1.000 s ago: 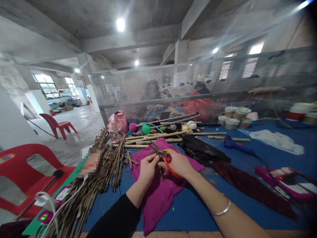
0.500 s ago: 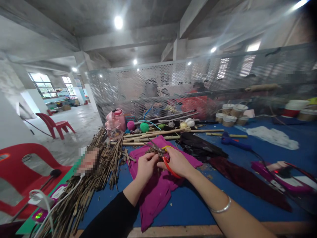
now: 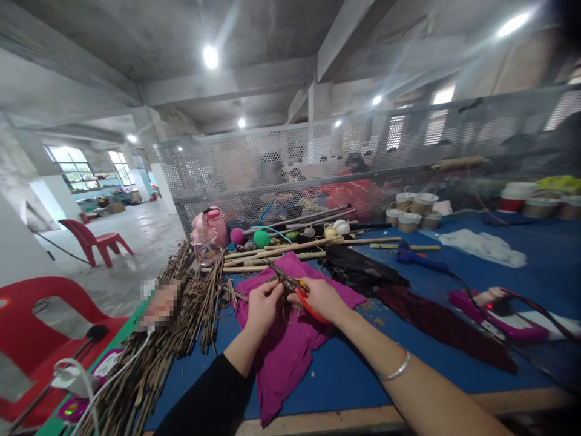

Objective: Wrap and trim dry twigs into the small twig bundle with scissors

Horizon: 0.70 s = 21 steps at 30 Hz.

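My right hand (image 3: 320, 298) is closed around scissors (image 3: 287, 278) with red and yellow handles. Their dark blades point away to the upper left and lie close together. Beside them, my left hand (image 3: 263, 306) has its thumb and fingers pinched just below the blades; what it holds is too small and covered to name. Dry brown plant bits show between and under the two hands. Beneath both hands a magenta cloth (image 3: 284, 375) is spread on the blue tabletop (image 3: 345, 375). A heap of dry brown stalks (image 3: 181, 339) lies left of the cloth.
Bamboo sticks (image 3: 254, 261), yarn balls (image 3: 262, 238) and a pink jug (image 3: 210, 227) lie behind the cloth. On the right are dark cloths (image 3: 445, 324), a blue glue gun (image 3: 420, 259) and a purple power strip (image 3: 512, 321). A perforated metal screen (image 3: 218, 163) stands behind; people show through it.
The scissor blades, spread apart before, are now nearly together, and the right hand's fingers have drawn in. My left hand keeps its pinch. The whole view has turned slightly right.
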{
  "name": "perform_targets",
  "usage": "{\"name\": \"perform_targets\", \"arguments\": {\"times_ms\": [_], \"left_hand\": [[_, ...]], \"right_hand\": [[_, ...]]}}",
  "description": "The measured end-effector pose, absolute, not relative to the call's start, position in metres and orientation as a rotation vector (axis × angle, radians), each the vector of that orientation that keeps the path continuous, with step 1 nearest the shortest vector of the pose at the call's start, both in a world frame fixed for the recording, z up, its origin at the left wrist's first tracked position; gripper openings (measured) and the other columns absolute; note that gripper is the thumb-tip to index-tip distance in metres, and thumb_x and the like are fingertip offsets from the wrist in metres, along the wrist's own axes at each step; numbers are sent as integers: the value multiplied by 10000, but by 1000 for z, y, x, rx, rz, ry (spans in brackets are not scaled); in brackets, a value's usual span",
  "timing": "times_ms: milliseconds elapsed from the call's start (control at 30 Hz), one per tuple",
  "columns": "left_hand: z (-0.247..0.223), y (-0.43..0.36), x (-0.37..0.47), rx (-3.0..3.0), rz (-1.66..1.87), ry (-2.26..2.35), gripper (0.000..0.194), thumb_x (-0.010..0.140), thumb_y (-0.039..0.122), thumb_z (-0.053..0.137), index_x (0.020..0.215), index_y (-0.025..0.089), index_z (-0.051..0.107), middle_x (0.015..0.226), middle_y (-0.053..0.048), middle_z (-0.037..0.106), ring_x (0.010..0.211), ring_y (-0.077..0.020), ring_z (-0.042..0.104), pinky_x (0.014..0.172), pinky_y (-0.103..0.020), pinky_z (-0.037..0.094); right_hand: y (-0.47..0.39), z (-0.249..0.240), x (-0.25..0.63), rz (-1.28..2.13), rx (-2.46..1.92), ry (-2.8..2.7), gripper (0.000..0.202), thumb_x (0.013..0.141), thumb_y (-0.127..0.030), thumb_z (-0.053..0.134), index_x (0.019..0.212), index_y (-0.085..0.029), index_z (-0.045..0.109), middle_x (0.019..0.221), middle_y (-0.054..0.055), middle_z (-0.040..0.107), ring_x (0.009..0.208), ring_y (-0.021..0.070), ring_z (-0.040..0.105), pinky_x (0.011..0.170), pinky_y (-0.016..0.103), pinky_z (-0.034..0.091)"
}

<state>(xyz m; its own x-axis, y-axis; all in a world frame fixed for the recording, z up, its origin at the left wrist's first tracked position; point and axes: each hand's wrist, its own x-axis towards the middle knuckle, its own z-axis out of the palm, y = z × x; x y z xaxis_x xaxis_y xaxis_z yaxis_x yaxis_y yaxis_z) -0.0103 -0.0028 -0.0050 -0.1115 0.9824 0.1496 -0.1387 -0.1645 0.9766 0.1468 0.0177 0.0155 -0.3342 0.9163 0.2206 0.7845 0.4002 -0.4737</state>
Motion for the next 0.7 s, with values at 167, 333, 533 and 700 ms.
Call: {"name": "perform_targets", "arguments": {"times_ms": [167,333,533,700], "left_hand": [[-4,-4,-10,1179,1457,1066,326,614,399,673,757,107,693,495,8,506,416,-48,334,418,-187,241],[-3,-4,-9,1248,1467,1092,306,614,404,669,588,100,638,517,-5,517,464,-66,378,450,-191,275],[-9,-2,-8,1195,1440,1030,321,637,420,650,612,101,622,518,2,509,438,-59,369,440,-187,276],[-12,-1,-8,1196,1483,1001,308,632,404,658,678,99,666,587,-28,571,514,-89,442,493,-190,325]], "right_hand": [[15,15,147,351,-1446,-2202,476,644,-562,597,977,-225,546,814,31,637,730,180,587,560,229,317],[15,12,144,355,-1339,-2204,443,615,-511,648,895,-192,522,837,29,596,720,159,542,594,237,332],[17,5,140,329,-1289,-2165,417,631,-452,658,917,-179,523,856,34,566,774,158,526,655,252,342],[15,5,136,224,-1297,-2145,419,646,-478,635,905,-172,514,863,49,571,804,175,534,672,264,351]]}}
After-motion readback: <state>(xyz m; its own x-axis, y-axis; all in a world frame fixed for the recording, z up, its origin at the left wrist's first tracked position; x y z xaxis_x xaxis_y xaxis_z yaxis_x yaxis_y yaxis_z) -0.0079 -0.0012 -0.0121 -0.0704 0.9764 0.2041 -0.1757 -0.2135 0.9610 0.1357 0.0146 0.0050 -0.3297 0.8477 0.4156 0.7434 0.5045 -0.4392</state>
